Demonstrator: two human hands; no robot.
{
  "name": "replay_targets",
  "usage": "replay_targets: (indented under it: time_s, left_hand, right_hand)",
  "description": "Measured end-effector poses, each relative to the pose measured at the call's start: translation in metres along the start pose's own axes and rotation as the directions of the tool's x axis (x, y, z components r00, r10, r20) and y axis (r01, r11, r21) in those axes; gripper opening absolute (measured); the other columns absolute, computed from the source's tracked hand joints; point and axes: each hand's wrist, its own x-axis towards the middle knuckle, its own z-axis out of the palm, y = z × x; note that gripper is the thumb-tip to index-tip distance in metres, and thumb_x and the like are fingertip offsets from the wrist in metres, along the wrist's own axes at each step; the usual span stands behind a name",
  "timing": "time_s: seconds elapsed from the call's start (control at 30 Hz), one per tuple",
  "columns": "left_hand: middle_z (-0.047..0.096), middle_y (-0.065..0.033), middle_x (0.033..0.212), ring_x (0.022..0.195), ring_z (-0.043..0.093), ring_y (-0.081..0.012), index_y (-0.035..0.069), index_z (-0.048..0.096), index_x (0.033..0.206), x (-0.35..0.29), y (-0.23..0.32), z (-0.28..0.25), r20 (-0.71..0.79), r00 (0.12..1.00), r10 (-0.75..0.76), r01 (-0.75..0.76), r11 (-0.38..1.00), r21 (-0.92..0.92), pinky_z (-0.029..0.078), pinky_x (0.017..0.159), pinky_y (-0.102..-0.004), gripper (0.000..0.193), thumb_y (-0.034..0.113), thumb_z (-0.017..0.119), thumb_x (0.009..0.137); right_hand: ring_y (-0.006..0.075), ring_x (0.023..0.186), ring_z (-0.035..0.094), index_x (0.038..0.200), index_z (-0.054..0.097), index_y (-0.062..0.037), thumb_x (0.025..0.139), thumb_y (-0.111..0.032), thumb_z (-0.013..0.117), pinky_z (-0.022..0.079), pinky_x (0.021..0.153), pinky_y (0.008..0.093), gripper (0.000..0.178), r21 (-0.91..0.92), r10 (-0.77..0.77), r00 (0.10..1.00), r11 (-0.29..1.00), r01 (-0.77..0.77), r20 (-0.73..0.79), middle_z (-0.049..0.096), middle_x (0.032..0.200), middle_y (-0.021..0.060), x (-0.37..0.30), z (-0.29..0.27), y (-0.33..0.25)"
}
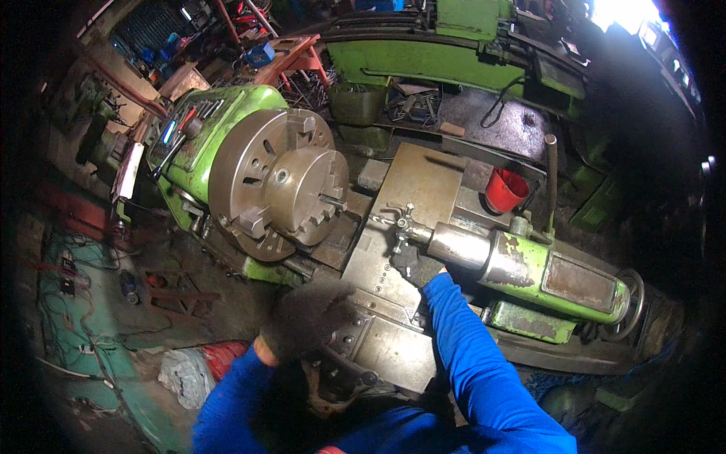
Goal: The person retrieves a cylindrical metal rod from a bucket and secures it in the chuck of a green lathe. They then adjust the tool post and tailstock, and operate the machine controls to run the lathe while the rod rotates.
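My right hand, in a dark work glove, closes on the lower part of a metal clamp with bolts at the tailstock's front end. A drill bit points left out of that clamp, toward the chuck. The bright steel tailstock quill lies just right of it. My left hand, also in a dark glove, is over the near left side of the lathe carriage. Its fingers are too dark and blurred to make out.
A large lathe chuck on a green headstock stands left. The green tailstock has a handwheel at right. A red cup sits behind the quill. Cables and a white plastic bag lie at lower left.
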Motion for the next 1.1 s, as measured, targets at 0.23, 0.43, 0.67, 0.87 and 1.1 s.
replay_targets:
  time_s: [0.23, 0.43, 0.67, 0.87, 1.1]
  left_hand:
    - [0.076, -0.0215, 0.111, 0.105, 0.073, -0.0467, 0.005, 0.077, 0.12, -0.034, 0.032, 0.018, -0.223, 0.975, -0.015, 0.03, 0.997, 0.066, 0.059, 0.095, -0.0553, 0.035, 0.019, 0.084, 0.089]
    - [0.076, -0.0167, 0.108, 0.1, 0.072, -0.0441, 0.008, 0.08, 0.117, -0.028, 0.022, 0.025, -0.226, 0.971, 0.074, -0.054, 0.994, 0.097, 0.058, 0.09, -0.0556, 0.038, 0.029, 0.084, 0.086]
    - [0.078, -0.0173, 0.106, 0.098, 0.074, -0.0411, 0.007, 0.082, 0.113, -0.029, 0.024, 0.024, -0.319, 0.935, 0.155, -0.114, 0.983, 0.145, 0.059, 0.086, -0.0523, 0.033, 0.022, 0.085, 0.084]
    - [0.076, -0.0144, 0.101, 0.093, 0.073, -0.0406, 0.008, 0.081, 0.11, -0.024, 0.026, 0.022, -0.306, 0.935, 0.179, -0.141, 0.98, 0.143, 0.059, 0.081, -0.0531, 0.03, 0.021, 0.082, 0.083]
    - [0.076, -0.014, 0.103, 0.095, 0.073, -0.0407, 0.009, 0.08, 0.114, -0.038, 0.011, 0.038, -0.238, 0.963, 0.122, -0.093, 0.987, 0.132, 0.06, 0.083, -0.0532, 0.031, 0.024, 0.079, 0.086]
  right_hand:
    - [0.0313, 0.143, 0.065, 0.161, 0.054, -0.0024, 0.124, -0.038, 0.033, 0.053, 0.126, 0.0463, 0.055, 0.068, -0.105, 0.991, 0.991, 0.111, -0.089, 0.061, 0.162, 0.0203, 0.002, -0.013, -0.006]
    - [0.0292, 0.142, 0.066, 0.162, 0.054, -0.0045, 0.125, -0.041, 0.037, 0.055, 0.123, 0.0411, 0.055, -0.938, -0.506, 0.794, 0.109, -0.329, -0.337, 0.063, 0.16, 0.0193, -0.018, -0.024, -0.049]
    - [0.0335, 0.162, 0.049, 0.159, 0.059, -0.0137, 0.121, -0.034, 0.047, 0.048, 0.13, 0.0464, 0.045, 0.126, -0.264, 0.933, -0.963, -0.24, -0.243, 0.054, 0.171, 0.0191, 0.003, 0.051, 0.023]
    - [0.0352, 0.157, 0.053, 0.156, 0.061, -0.0084, 0.119, -0.023, 0.047, 0.049, 0.131, 0.0449, 0.043, 0.609, -0.073, 0.962, -0.786, 0.106, -0.262, 0.057, 0.166, 0.022, -0.004, 0.04, 0.011]
    - [0.0333, 0.147, 0.06, 0.158, 0.056, -0.0054, 0.12, -0.029, 0.045, 0.051, 0.126, 0.0433, 0.046, -0.834, -0.346, 0.917, -0.432, -0.344, -0.2, 0.062, 0.159, 0.0206, 0.001, 0.039, 0.008]
